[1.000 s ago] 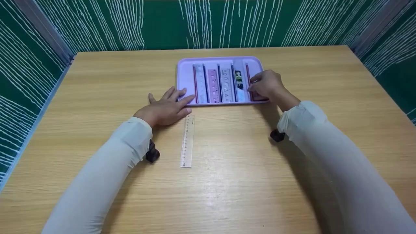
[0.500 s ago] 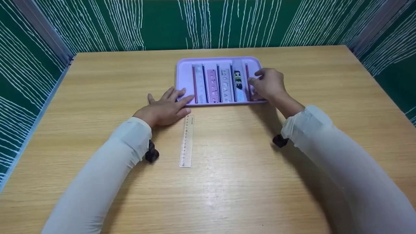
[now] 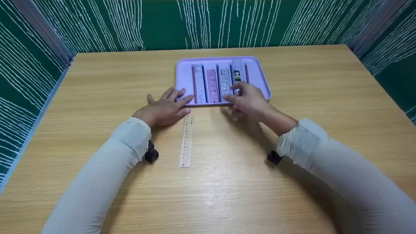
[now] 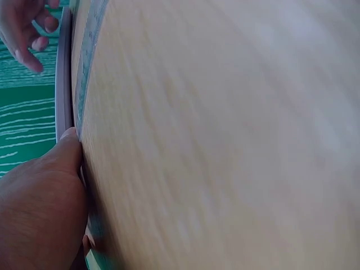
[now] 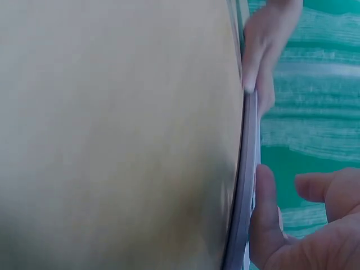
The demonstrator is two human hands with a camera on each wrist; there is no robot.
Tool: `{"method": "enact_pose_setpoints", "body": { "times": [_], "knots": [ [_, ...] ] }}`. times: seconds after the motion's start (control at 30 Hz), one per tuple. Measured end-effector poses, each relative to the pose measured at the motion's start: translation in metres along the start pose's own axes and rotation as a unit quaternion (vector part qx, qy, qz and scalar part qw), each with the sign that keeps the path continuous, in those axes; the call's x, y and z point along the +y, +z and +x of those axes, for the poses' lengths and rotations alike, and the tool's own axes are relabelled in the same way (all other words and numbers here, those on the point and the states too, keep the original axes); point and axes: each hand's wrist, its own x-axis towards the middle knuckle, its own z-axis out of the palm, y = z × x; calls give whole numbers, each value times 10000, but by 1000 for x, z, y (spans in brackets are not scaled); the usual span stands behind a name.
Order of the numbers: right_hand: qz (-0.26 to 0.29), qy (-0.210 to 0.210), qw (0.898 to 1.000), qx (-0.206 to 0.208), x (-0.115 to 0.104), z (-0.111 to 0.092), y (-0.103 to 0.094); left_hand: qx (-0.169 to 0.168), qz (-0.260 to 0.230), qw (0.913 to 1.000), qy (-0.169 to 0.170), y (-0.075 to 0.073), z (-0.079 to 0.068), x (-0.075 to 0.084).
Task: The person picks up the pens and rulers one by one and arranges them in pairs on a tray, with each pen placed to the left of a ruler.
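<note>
A lilac tray [image 3: 265,78] lies on the wooden table. Red and dark pencils stand in a row with flat rulers between them, among them a pink stencil ruler [image 3: 213,85] and a clear stencil ruler [image 3: 225,79]. My left hand [image 3: 162,109] rests with spread fingers on the tray's near left corner. Over the near right part of the tray is my right hand [image 3: 248,100], hiding part of a ruler with a dark cartoon print [image 3: 237,75]. In the right wrist view its thumb and finger [image 5: 312,185] are apart, with nothing visible between them.
A transparent ruler [image 3: 186,143] lies on the table [image 3: 234,182] in front of the tray, just below my left thumb. Green walls with white streaks [image 3: 162,24] rise behind the table and at its sides.
My right hand has moved left and nearer to me, from the tray's right end to the stencil rulers. The left hand and the transparent ruler have stayed put.
</note>
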Motion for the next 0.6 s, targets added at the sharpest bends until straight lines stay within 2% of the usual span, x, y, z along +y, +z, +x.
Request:
{"method": "enact_pose_setpoints", "body": {
  "times": [0.07,0.27,0.6],
  "knots": [
    [204,-79,9995,-236,-1,-5,9,15,19,10000,39,0,1,0],
    [212,-146,9965,-795,-7,-19,36,-9,4,10000,28,0,1,-1],
    [596,18,9913,-1172,-13,-30,69,28,56,10000,9,1,1,-1]
  ]
}}
